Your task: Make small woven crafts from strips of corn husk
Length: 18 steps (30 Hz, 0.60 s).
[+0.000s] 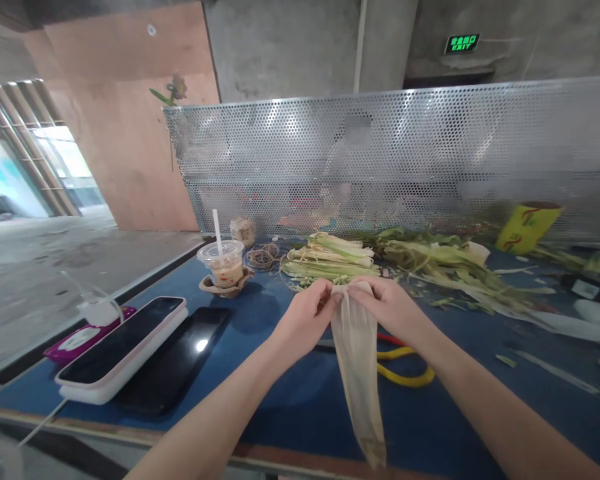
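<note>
Between my hands hangs a pale dried corn husk (pixel 356 360), its wide end up and its browned tip down past the table's front edge. My left hand (pixel 307 313) pinches the upper left edge with thumb and fingers. At the upper right edge, my right hand (pixel 387 303) is closed on the same husk. Behind the husk lie scissors with red and yellow handles (pixel 405 380), partly hidden by it. Just beyond my fingers rests a pile of pale green husk strips (pixel 330 257).
Loose husks (pixel 440 267) spread over the right of the blue table (pixel 275 413). A yellow container (pixel 526 228) stands behind them. Leftward are an iced drink cup (pixel 225 267) in a cardboard holder, twine (pixel 263 256), a phone (pixel 180 360) and a white-cased device (pixel 125 347). A perforated metal panel (pixel 290 160) borders the back.
</note>
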Each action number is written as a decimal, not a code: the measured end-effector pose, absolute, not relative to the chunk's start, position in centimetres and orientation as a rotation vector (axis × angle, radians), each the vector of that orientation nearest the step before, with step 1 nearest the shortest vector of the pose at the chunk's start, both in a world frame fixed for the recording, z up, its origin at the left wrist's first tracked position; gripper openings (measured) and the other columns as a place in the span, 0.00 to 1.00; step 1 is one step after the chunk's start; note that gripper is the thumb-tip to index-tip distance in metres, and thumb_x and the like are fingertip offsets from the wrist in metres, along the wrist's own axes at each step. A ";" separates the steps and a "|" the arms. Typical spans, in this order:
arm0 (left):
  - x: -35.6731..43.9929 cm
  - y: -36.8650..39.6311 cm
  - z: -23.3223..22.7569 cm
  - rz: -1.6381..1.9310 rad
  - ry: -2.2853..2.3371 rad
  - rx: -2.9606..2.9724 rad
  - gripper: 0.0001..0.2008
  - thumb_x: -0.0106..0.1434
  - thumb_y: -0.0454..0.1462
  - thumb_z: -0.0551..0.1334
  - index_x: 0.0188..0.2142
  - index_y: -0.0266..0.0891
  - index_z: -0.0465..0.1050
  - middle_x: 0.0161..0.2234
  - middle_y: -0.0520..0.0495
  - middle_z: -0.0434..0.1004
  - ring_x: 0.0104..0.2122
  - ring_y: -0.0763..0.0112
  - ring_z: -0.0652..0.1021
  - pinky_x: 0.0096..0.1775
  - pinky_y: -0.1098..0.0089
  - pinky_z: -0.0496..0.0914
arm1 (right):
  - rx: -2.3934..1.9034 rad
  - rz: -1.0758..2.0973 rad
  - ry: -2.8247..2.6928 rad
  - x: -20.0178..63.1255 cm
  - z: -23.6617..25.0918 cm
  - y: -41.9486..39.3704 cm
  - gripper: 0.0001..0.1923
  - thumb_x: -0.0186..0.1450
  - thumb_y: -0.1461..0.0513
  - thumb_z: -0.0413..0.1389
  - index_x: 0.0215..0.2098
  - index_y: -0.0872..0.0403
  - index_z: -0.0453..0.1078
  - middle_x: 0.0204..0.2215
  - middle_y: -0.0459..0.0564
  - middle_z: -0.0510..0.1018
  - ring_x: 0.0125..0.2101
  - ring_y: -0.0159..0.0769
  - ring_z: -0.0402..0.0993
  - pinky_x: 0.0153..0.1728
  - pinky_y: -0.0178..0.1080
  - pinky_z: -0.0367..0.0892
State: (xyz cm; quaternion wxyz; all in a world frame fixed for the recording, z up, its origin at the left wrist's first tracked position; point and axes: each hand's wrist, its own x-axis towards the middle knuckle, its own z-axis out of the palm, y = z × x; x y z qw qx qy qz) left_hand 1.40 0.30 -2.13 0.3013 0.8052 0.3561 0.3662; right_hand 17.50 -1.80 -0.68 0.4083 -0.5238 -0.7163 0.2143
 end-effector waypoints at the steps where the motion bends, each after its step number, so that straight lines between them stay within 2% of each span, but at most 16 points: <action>1: 1.4 0.3 -2.1 0.967 0.938 2.131 0.10 0.62 0.42 0.49 0.28 0.39 0.60 0.22 0.55 0.63 0.23 0.76 0.65 0.26 0.75 0.59 | -1.326 0.530 -1.811 17.6 -0.6 -1.9 0.14 0.61 0.57 0.46 0.23 0.56 0.64 0.20 0.45 0.67 0.24 0.32 0.64 0.27 0.34 0.58; 8: 1.5 0.0 -1.8 0.945 0.938 2.108 0.11 0.61 0.43 0.51 0.28 0.39 0.62 0.21 0.56 0.60 0.21 0.77 0.62 0.24 0.76 0.58 | -1.337 0.497 -1.856 17.6 -0.7 -2.0 0.13 0.61 0.58 0.45 0.22 0.55 0.63 0.19 0.44 0.66 0.23 0.31 0.61 0.25 0.33 0.56; 12: 1.6 0.0 -1.8 0.933 0.973 2.140 0.13 0.61 0.44 0.51 0.27 0.38 0.63 0.19 0.56 0.57 0.20 0.77 0.61 0.23 0.75 0.56 | -1.337 0.489 -1.886 17.6 -1.1 -1.8 0.15 0.61 0.57 0.45 0.18 0.54 0.57 0.18 0.43 0.62 0.22 0.30 0.59 0.24 0.33 0.54; 18: 1.6 0.1 -1.9 0.966 1.013 2.167 0.13 0.60 0.42 0.51 0.22 0.38 0.58 0.18 0.57 0.54 0.19 0.78 0.59 0.23 0.76 0.55 | -1.377 0.462 -1.861 17.5 -1.4 -1.9 0.18 0.61 0.57 0.44 0.16 0.53 0.48 0.14 0.41 0.53 0.19 0.28 0.52 0.22 0.33 0.49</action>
